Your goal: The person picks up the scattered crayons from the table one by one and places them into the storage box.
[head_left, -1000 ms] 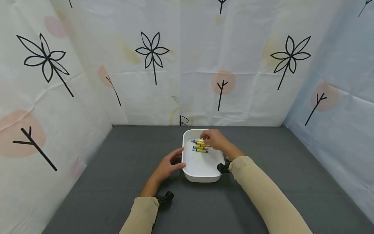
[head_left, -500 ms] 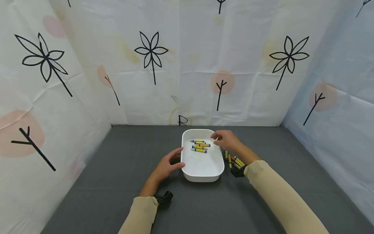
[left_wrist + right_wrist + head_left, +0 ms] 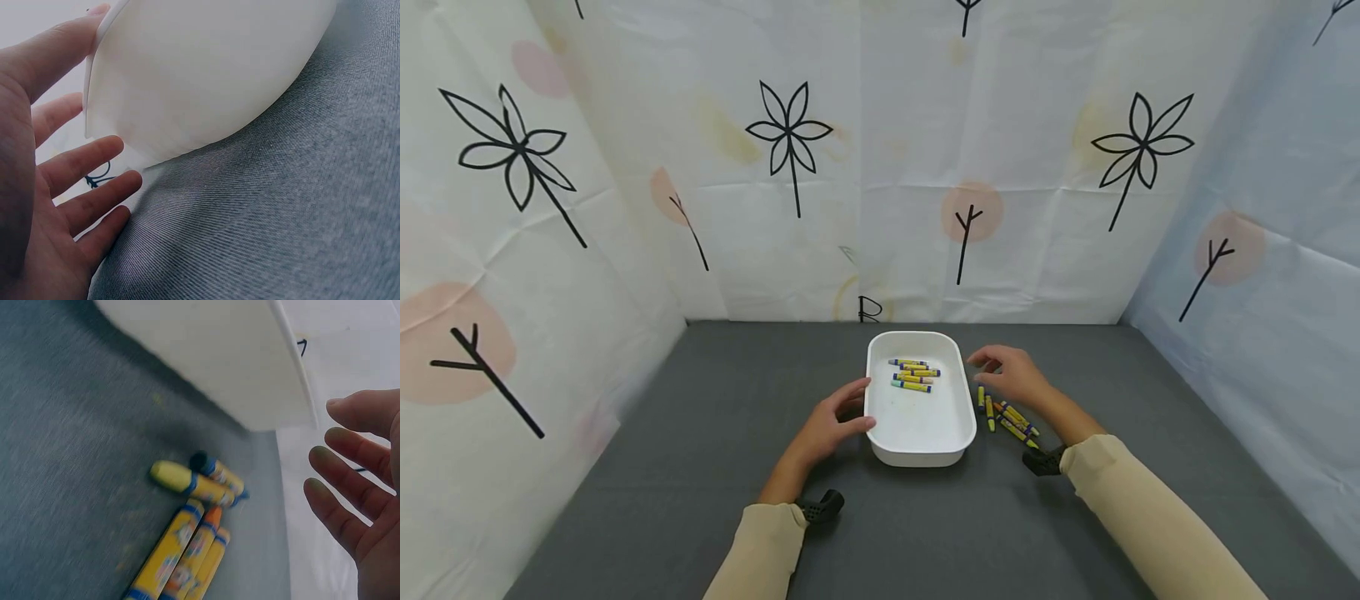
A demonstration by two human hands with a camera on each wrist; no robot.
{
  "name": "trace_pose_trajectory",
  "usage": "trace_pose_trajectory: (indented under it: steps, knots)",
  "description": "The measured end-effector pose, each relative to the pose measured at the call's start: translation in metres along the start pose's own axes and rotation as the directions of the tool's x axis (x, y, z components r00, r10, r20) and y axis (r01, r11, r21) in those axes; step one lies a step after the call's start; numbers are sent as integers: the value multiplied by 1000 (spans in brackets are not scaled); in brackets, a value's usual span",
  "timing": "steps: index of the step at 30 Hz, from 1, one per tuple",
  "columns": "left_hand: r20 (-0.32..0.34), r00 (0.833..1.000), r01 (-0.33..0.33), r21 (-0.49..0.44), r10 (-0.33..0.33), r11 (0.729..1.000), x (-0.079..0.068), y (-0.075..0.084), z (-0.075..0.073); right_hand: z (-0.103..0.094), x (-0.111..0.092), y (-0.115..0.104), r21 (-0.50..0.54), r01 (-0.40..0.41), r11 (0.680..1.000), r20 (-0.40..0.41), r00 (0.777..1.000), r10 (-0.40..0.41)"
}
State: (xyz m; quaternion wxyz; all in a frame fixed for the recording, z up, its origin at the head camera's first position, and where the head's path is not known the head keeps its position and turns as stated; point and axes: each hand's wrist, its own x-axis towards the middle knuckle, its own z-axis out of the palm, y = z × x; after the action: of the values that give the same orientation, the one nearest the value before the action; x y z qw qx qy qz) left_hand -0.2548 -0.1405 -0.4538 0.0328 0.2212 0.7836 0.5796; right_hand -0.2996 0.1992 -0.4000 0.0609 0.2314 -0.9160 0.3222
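A white rectangular tray stands on the grey cloth with several yellow-wrapped crayons lying in a rough row inside it. My left hand rests at the tray's left rim, thumb and fingertips touching it; the left wrist view shows its fingers spread loosely beside the tray wall. To the right of the tray hovers my right hand, holding nothing, fingers slightly bent and apart. Below it, several more crayons lie on the cloth; the right wrist view shows a lime-tipped crayon across a dark-tipped one.
Grey cloth covers the table around the tray. White patterned fabric hangs behind and along both sides. A black wrist strap sits on the right wrist, close to the loose crayons.
My right hand has moved from above the crayons in the tray out past its right rim, uncovering the loose crayons on the cloth. The left hand and the tray have stayed in place.
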Motion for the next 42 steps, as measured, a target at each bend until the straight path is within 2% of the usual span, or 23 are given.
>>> trace_pose_trajectory:
  steps: [3,6,11,12,14,21,28,35,42]
  knots:
    - [-24,1000,2,13,-1,1000,3,-14,1,-1,-6,7,2,-6,1000,4,1000,6]
    - [-38,999,8,33,-7,999,4,-18,1,-2,-12,14,5,-18,1000,19,1000,18]
    - [-45,999,21,47,-19,999,4,-18,1,-5,-20,22,7,-28,1000,56,998,27]
    - [-37,999,25,43,-24,999,2,-12,0,-5,-21,24,8,-31,999,64,997,30]
    - [-29,999,31,39,-30,999,3,-12,0,-5,-24,29,8,-36,999,78,996,35]
    - [-47,998,38,49,-35,998,3,-18,1,-8,-29,42,-6,-70,998,122,990,70]
    - [-64,996,60,56,-57,997,4,-19,2,-12,-31,48,11,-99,995,196,976,95]
    - [-53,997,56,59,-53,997,4,-18,2,-13,-33,57,16,-128,992,249,961,120]
    - [-54,998,46,61,-43,997,4,-18,2,-17,-31,60,49,-116,992,344,935,92]
